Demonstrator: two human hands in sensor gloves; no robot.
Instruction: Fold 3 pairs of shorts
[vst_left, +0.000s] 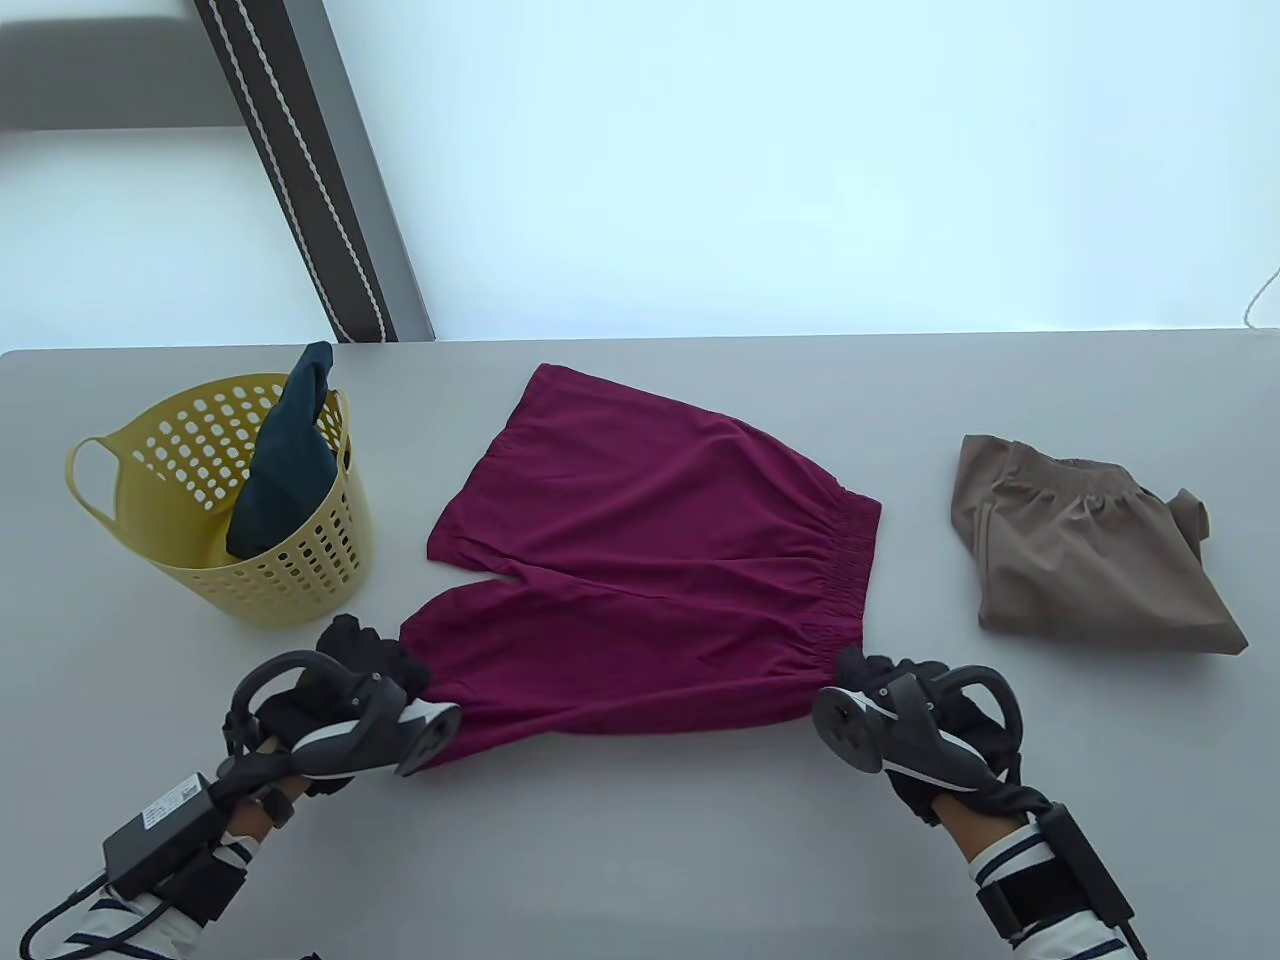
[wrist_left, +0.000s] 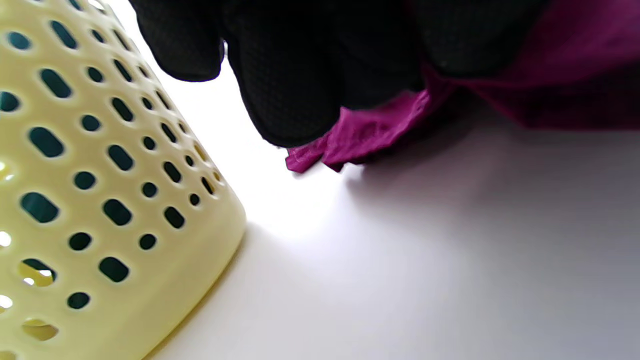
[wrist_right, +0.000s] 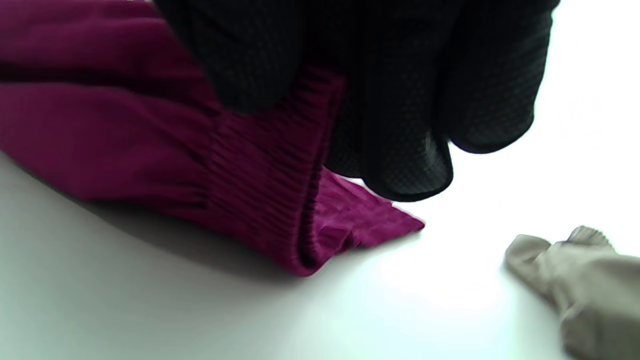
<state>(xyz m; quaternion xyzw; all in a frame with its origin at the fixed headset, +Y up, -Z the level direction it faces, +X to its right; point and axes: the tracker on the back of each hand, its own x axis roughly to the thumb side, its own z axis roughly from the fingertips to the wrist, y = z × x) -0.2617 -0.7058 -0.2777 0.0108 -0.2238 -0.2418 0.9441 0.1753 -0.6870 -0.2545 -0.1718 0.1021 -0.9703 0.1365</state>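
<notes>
1. Maroon shorts (vst_left: 650, 560) lie flat mid-table, long axis running 9 to 3 o'clock.
2. The left hand (vst_left: 340, 690) pinches the near leg hem; the right hand (vst_left: 900, 700) pinches the near waistband corner.
3. The rest of the shorts lies toward 12 o'clock, so folding likely goes that way.
4. Folded tan shorts (vst_left: 1090, 545) sit at 3 o'clock, a yellow basket (vst_left: 250, 570) holding a dark garment (vst_left: 285, 460) at 9.

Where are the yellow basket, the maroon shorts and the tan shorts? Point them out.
yellow basket (vst_left: 300, 575): table view, perforated front wall.
maroon shorts (vst_left: 650, 520): table view, middle of the fabric.
tan shorts (vst_left: 1090, 570): table view, middle of the folded bundle.
</notes>
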